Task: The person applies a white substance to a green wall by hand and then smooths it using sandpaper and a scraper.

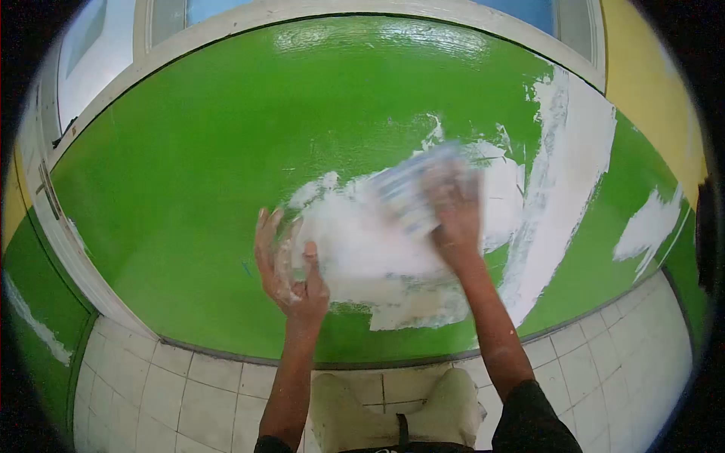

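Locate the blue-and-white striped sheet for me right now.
In the head view, just right of centre, the striped sheet is at the right hand, blurred, over the white patch on the green wall.

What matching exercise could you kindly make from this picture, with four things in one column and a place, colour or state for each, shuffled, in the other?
Column 1
1. Left hand
2. Right hand
3. Wall
4. Floor

Column 2
A. Holding a blurred, striped piece
B. Covered in pale tiles
C. Open, with its fingers raised
D. Green, with white patches

Right pairs: 1-C, 2-A, 3-D, 4-B
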Available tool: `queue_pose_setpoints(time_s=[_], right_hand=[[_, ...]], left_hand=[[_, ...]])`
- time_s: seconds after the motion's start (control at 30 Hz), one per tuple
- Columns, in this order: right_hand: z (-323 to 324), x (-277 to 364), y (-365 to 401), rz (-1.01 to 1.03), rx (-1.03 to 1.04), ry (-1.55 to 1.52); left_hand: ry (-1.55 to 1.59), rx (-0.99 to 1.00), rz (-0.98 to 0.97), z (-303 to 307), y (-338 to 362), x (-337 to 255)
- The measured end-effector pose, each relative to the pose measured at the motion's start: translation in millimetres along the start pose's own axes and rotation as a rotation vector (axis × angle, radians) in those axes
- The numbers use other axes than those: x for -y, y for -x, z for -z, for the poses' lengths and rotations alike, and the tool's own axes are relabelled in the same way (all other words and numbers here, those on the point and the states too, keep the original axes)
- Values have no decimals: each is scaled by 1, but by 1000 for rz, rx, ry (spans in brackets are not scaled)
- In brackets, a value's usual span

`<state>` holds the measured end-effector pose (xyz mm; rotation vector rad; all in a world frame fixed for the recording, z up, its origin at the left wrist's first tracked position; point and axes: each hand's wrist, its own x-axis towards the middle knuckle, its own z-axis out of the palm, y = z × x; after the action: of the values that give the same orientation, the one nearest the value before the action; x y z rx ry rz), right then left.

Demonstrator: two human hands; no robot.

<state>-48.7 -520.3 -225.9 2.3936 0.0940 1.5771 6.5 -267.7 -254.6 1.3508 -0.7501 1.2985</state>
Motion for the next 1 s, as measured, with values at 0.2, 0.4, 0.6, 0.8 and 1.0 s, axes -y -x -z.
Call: queue_pose_setpoints(time_s=[0.2, 0.4, 0.6, 0.8, 1.0], right_hand=[[-19, 23, -5, -144, -182, -63], [1, -11, -5, 38, -126, -101], [-10, 15, -19, -280, -336, -116], [-9, 12, -19, 26, -57, -73], [-16, 23, -18, -55, -224, -165]], left_hand=[[-56, 9, 111, -6, 7, 19], [-355, 175, -92, -31, -17, 27], [-686, 194, -201, -44, -12, 48], [-653, 192, -185, -41, 7, 56], [-661, 196, -172, -44, 29, 55]])
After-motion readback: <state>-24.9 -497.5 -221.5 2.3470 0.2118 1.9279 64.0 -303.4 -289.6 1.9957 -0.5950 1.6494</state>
